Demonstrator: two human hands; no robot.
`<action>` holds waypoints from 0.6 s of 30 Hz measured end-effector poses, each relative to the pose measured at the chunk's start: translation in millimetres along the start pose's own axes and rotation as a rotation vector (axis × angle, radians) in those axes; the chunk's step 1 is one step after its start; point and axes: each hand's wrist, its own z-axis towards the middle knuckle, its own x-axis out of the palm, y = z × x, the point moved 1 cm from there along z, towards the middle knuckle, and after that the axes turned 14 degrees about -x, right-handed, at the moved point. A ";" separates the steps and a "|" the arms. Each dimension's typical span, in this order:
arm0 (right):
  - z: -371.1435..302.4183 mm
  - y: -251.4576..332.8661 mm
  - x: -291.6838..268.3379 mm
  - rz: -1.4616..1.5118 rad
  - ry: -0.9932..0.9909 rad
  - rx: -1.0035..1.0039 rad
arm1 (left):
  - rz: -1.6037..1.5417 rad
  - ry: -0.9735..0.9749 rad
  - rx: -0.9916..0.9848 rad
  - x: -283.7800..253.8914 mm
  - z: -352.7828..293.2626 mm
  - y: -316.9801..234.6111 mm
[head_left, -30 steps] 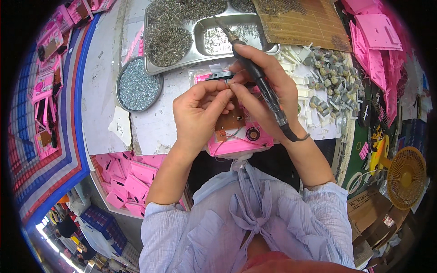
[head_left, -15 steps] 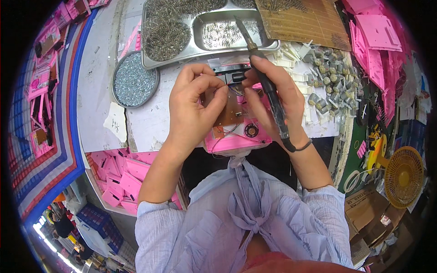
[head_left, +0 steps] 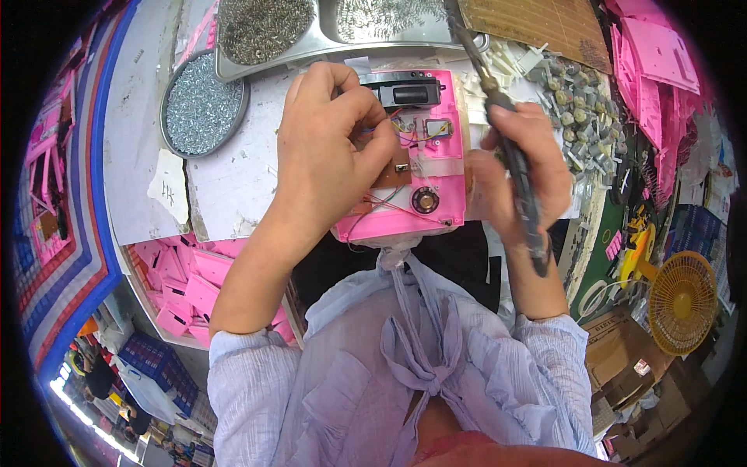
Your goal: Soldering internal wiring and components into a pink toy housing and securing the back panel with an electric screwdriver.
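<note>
A pink plastic housing (head_left: 451,196) lies at the table's near edge in front of me. Inside it are a brown circuit board (head_left: 395,174), a round speaker (head_left: 426,201), thin coloured wires and a black plastic part (head_left: 411,95) along the far end. My left hand (head_left: 331,152) hovers over the housing's left side, thumb and forefinger pinched together. Whatever that pinch holds is hidden. To the right of the housing, my right hand (head_left: 537,156) grips the black handle of a soldering iron (head_left: 523,187), its metal tip pointing away from me.
A round dish of small silvery pieces (head_left: 204,105) stands left, beyond it a metal tray (head_left: 327,48) of springs. Small motors (head_left: 572,109) and white parts are heaped at right. Pink panels (head_left: 187,284) fill a box below left. A yellow fan (head_left: 683,303) stands far right.
My right hand has moved right, away from the housing, with the soldering iron. The black part and the housing's right side are now uncovered. My left hand stays pinched over the housing.
</note>
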 end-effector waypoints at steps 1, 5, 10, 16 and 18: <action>-1.2 -2.1 -5.1 0.028 -0.031 -0.012 | -0.004 0.000 -0.005 -0.1 -0.1 0.2; -3.8 4.9 -12.8 0.177 -0.154 0.034 | -0.022 -0.011 -0.006 1.4 -1.3 3.0; -1.5 9.1 -20.6 0.197 0.053 -0.043 | -0.046 -0.022 0.006 1.5 -0.9 3.8; -0.3 9.2 -11.4 0.191 0.116 -0.081 | -0.050 -0.022 -0.003 1.0 -1.4 3.3; 0.5 9.3 -8.0 0.185 0.109 -0.096 | -0.056 -0.015 -0.015 0.5 -1.6 3.4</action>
